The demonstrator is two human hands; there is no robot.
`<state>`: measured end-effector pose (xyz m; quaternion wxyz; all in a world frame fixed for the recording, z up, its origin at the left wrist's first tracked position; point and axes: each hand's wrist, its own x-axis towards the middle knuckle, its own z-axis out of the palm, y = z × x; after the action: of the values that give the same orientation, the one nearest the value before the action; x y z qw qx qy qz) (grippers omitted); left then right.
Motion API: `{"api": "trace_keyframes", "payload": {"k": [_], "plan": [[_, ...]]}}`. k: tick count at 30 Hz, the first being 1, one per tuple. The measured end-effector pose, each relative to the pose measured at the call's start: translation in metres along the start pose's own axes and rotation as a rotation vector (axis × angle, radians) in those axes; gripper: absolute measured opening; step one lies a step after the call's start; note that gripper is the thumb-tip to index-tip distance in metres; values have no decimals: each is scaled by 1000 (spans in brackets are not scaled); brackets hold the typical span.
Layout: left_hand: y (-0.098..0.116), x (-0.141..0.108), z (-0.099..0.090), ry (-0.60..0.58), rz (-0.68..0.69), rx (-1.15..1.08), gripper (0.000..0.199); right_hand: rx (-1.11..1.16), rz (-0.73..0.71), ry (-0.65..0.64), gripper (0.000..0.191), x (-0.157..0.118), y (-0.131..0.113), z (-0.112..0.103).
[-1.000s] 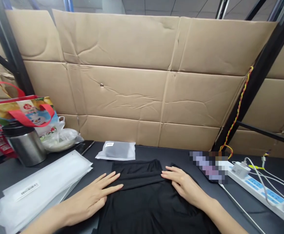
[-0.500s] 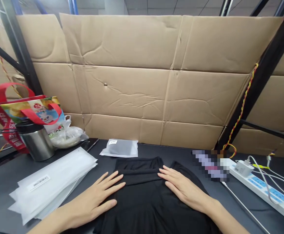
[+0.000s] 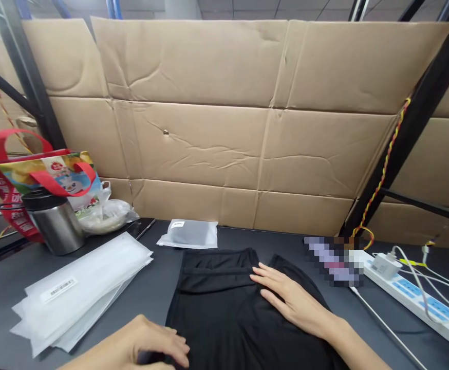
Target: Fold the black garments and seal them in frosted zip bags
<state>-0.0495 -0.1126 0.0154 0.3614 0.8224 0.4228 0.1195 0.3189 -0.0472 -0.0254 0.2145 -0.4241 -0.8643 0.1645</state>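
Observation:
A black garment (image 3: 217,313) of soft, thin cloth lies spread on the dark table, its banded upper edge pointing away from me. At its lower left side my left hand (image 3: 151,341) has curled fingers over the cloth's edge. Dark cloth shows between thumb and fingers; the thumb is partly cut off by the frame's bottom. My right hand (image 3: 290,298) rests flat on the garment's upper right part, fingers stretched out and holding nothing. Just beyond the upper edge lies a frosted plastic packet (image 3: 189,234) with a small label and something dark inside.
Several frosted plastic bags (image 3: 89,288) are stacked at left, the top one barcoded. Behind them stand a steel flask (image 3: 57,226), a colourful carrier bag (image 3: 66,177) and a clear plastic bag (image 3: 109,216). At right are a power strip (image 3: 413,300), cables and a pixelated object (image 3: 334,262). Cardboard (image 3: 201,144) walls the back.
My left hand has drawn back toward me from the upper left of the garment, and its spread fingers are now curled. My right hand stays in place.

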Motion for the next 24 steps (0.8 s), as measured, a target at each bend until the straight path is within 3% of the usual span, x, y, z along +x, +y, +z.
{"api": "trace_keyframes", "payload": {"k": [3, 6, 11, 15, 18, 19, 22, 24], "plan": [[7, 32, -15, 182, -68, -267, 20, 53, 22, -6, 41, 2, -1, -1], [-2, 68, -26, 342, -108, -563, 31, 166, 87, -46, 43, 5, -3, -12], [-33, 100, -24, 424, -216, -671, 35, 388, 223, -36, 50, -7, -12, -49], [-47, 99, -17, 410, -249, -620, 36, 129, 215, -4, 54, -20, -11, -61], [-49, 97, -18, 411, -251, -528, 39, -75, 238, 129, 23, -12, 1, -57], [-49, 96, -20, 424, -248, -486, 40, -114, 254, 180, 20, -7, 6, -55], [-45, 93, -25, 543, -209, -337, 44, -202, 321, 342, 30, 7, 13, -50], [-39, 90, -25, 653, -85, -82, 48, -250, 267, 382, 40, 12, 4, -44]]}}
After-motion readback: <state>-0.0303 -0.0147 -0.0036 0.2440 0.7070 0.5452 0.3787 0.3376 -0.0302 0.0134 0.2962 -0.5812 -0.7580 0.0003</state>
